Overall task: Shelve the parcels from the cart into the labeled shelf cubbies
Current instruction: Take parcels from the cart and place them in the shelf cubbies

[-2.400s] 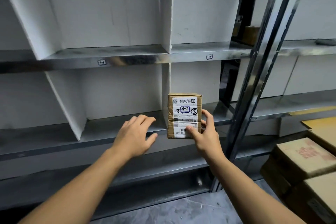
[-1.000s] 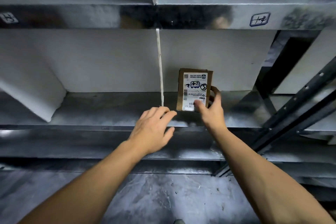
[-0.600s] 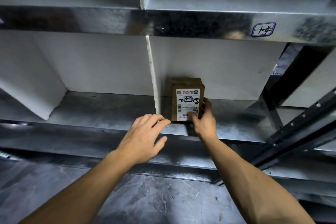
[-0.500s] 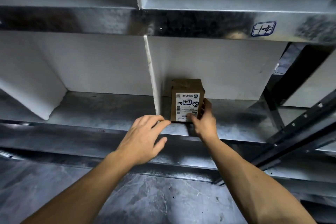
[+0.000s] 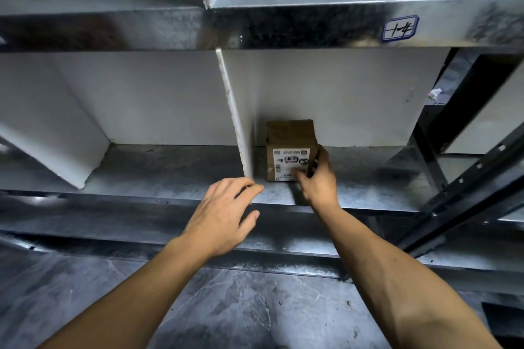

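Your right hand [image 5: 319, 181] grips the parcel [image 5: 289, 136] at its right front edge, thumb on the label [image 5: 289, 160], and your left hand [image 5: 224, 215] hovers loose and empty at the shelf [image 5: 170, 167] lip. Set the parcel flat, nudge it square beside the divider [image 5: 235, 110] without leaning on that thin board, then let go cleanly. It sits in the right cubby [image 5: 340, 99] just beside the divider, label facing you, sides about parallel to the divider; whether its long axis stands up or runs back inward I cannot tell.
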Motion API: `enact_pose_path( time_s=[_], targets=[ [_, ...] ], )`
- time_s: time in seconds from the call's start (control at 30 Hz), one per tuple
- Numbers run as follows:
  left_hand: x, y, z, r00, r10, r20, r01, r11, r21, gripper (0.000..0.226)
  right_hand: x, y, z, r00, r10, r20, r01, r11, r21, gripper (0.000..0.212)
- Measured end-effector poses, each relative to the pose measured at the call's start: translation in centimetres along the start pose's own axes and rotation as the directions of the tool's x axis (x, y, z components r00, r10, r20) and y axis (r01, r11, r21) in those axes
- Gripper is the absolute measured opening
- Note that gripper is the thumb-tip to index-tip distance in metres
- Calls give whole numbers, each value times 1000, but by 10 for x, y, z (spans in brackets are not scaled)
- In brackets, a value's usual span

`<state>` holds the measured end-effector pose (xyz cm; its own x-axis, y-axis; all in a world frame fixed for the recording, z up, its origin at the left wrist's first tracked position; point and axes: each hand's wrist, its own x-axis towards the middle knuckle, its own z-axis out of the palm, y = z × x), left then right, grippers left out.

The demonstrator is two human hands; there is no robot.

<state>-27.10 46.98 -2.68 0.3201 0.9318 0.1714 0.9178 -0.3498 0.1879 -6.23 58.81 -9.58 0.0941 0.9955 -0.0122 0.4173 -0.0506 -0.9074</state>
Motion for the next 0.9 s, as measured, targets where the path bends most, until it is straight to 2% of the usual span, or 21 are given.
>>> enact_pose_path(
  time_s=[0.2, 0.33, 0.4, 0.53, 0.6, 0.7, 0.9],
  targets=[
    [-3, -5, -3, 998, 56, 13, -56, 998, -26, 46, -30, -7, -19, 1000, -12, -12, 9, 977, -211, 78],
    [-3, -5, -5, 993, 115, -12, -115, 993, -38, 46, -71, -5, -32, 999, 38, -34, -48, 907, -417, 64],
    [-2, -1, -6, 987, 159, 4, -159, 987, -29, 47, -96, -6, -41, 999, -18, -28, 0, 831, -557, 56],
    [-3, 14, -8, 950, 308, 53, -308, 951, -1, 49, -149, -14, -55, 994, -113, -4, 63, 577, -814, 40],
    [-5, 24, -9, 923, 379, 67, -380, 925, 3, 51, -176, -18, -61, 994, -113, -15, 43, 494, -868, 40],
    [-9, 41, -5, 884, 456, 100, -458, 889, 1, 54, -215, -20, -73, 995, -86, -54, -12, 424, -906, 42],
    [-21, 89, 1, 793, 600, 103, -597, 800, -68, 55, -303, -27, -104, 965, -41, -261, -229, 364, -903, 40]
  ],
)
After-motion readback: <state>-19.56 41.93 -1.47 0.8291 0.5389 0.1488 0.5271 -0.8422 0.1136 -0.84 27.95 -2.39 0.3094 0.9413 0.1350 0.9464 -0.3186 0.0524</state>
